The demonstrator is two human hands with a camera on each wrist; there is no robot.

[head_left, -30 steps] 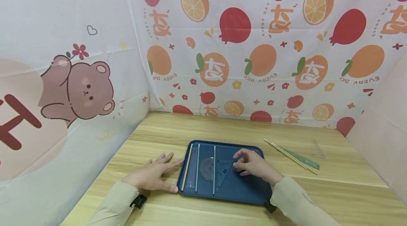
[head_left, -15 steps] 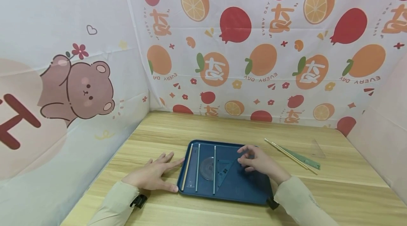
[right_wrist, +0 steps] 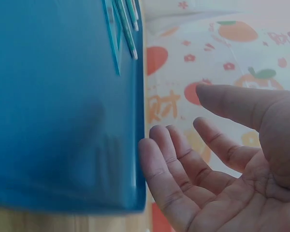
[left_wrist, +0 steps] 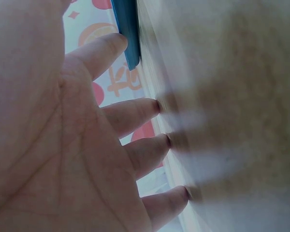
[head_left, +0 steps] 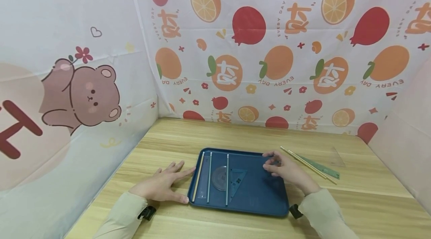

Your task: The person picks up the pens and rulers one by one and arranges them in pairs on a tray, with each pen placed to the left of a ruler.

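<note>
A blue tray (head_left: 259,194) lies on the table. In it, from left to right, are a gold pencil (head_left: 198,177), a clear ruler (head_left: 202,183), a green pencil (head_left: 209,179), a round clear protractor (head_left: 219,178), another green pencil (head_left: 227,183) and a clear triangle ruler (head_left: 238,181). My left hand (head_left: 165,184) rests with spread fingers on the table, its index finger and thumb touching the tray's left edge. Above the tray's right side hovers my right hand (head_left: 286,169), fingers loosely bent, holding nothing.
Right of the tray lie two gold pencils (head_left: 308,165), a green ruler (head_left: 323,168) and a clear triangle (head_left: 338,156). A printed cloth (head_left: 249,63) stands behind the wooden table (head_left: 182,134), with more cloth at both sides.
My right hand has moved right, away from the triangle ruler toward the tray's right edge. The left hand stays in place.
</note>
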